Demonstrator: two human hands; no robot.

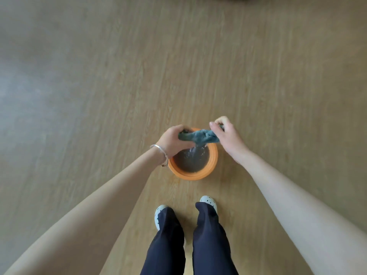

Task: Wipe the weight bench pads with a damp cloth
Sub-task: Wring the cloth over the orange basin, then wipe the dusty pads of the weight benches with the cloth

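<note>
Cloth (199,136), blue-grey and sodden, hangs twisted into a rope above the orange bucket (193,174) on the wood-look floor (99,76); left hand (173,140) grips one end, right hand (228,133) pinches the other, and water falls into the bucket between them. It looks soft, limp and heavy with water (likely slippery too), so the ends are the sensible hold for wringing; no bench pads in view; no brand, label or writing can be read.

Wood-grain plank floor (258,66), pale glare at left.
</note>
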